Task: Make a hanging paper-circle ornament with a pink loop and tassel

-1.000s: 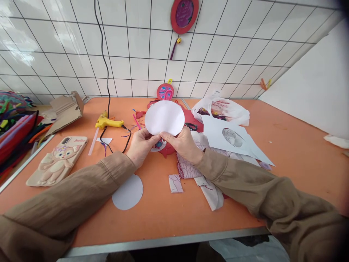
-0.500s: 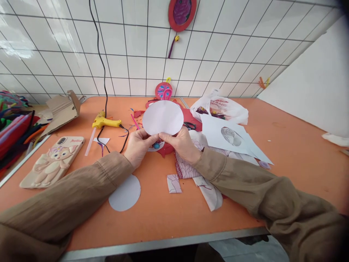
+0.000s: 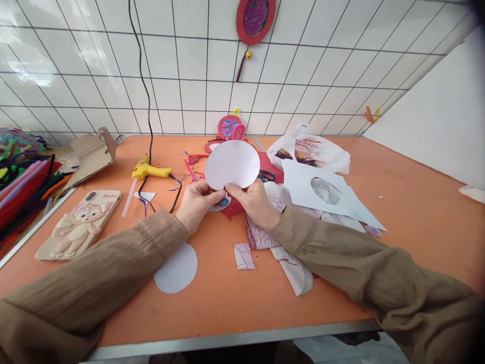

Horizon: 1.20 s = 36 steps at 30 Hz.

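Left hand (image 3: pixel 197 206) and right hand (image 3: pixel 261 206) pinch white disc (image 3: pixel 232 164) by near edge. Disc extends away, centred between them.

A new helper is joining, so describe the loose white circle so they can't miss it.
On the orange table, find the brown left sleeve. Below it, toward the table's near edge, lies a white paper circle, partly hidden by the sleeve. Unlike its lookalike, held up by the left hand and right hand, it lies flat.
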Each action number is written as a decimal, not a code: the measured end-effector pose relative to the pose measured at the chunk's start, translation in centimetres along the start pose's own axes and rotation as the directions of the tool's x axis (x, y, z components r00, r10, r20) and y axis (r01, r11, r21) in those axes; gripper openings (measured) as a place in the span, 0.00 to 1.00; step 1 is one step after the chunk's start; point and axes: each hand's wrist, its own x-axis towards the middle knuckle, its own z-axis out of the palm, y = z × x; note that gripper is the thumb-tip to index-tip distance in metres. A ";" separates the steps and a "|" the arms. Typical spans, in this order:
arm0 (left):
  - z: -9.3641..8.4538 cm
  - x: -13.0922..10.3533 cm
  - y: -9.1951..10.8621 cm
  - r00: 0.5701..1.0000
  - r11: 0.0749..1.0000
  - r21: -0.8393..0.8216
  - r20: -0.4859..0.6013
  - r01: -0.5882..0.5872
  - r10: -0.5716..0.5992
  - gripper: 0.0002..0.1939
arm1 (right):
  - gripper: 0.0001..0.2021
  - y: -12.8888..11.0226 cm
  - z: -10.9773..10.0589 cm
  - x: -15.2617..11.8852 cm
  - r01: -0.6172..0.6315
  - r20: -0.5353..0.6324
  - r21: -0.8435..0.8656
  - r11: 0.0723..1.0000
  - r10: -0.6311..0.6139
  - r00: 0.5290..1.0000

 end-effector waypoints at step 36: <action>0.5 -0.4 0.2 0.999 0.997 0.077 -0.035 -0.009 0.012 0.12 | 0.16 -0.1 0.2 0.1 0.000 0.007 0.087 0.996 -0.001 1.000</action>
